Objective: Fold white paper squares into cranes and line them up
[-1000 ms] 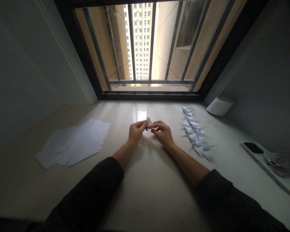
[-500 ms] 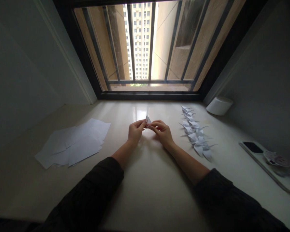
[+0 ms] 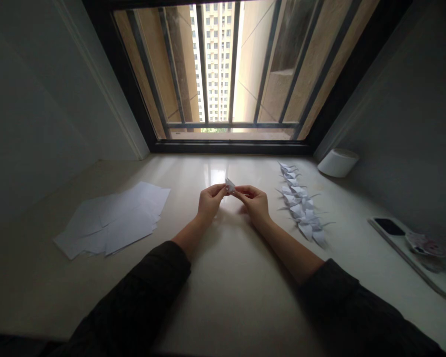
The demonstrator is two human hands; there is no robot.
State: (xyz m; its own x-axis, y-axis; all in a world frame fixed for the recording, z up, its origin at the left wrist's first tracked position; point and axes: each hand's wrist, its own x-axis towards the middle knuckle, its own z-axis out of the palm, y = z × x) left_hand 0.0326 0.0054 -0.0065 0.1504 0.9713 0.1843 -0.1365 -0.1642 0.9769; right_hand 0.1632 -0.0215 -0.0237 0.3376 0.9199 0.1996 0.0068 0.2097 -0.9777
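A small folded piece of white paper (image 3: 229,185) is held up between both hands, in the middle of the view above the pale sill. My left hand (image 3: 210,202) pinches its left side between thumb and fingers. On the other side, my right hand (image 3: 255,202) grips it with thumb and fingertips. The fingers cover the paper's lower part, and a pointed tip shows above them. To the right of my right hand, several folded paper cranes (image 3: 301,206) stand close together in rows. Left of my left hand lies a spread pile of white paper sheets (image 3: 128,218).
A barred window (image 3: 230,148) closes off the far side of the sill (image 3: 223,287). At the far right corner, a white cylindrical object (image 3: 337,163) rests by the wall. A phone (image 3: 412,258) with a round decorated attachment on its back lies at the right.
My right hand has shifted slightly right and its fingers have straightened. More of the folded paper now shows between the hands. My left hand has hardly moved.
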